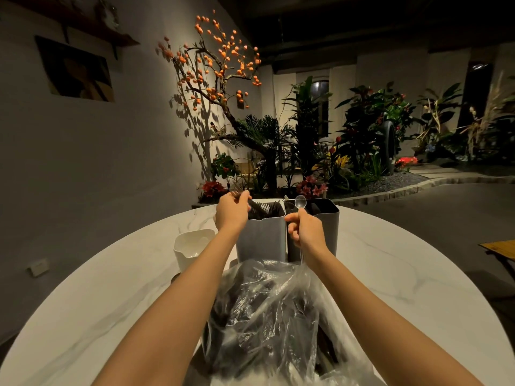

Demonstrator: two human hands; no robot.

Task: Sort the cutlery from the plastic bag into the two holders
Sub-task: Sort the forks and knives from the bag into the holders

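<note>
Two grey rectangular holders stand side by side at the far middle of the white table. The left holder (262,238) is full of dark cutlery; the right holder (330,227) holds a few pieces. My left hand (232,214) grips a dark fork (236,194) at the left holder's rim, tines pointing up and left. Just in front of the right holder, my right hand (305,229) pinches a clear plastic spoon (300,202) by its handle, bowl up. A clear plastic bag (267,321) with several dark cutlery pieces lies close to me between my forearms.
A white plastic container (192,246) stands left of the holders. The round marble table (111,296) extends on both sides. Beyond it are a planter bed with an orange-fruited tree (214,68) and a wooden object (501,247) at the right edge.
</note>
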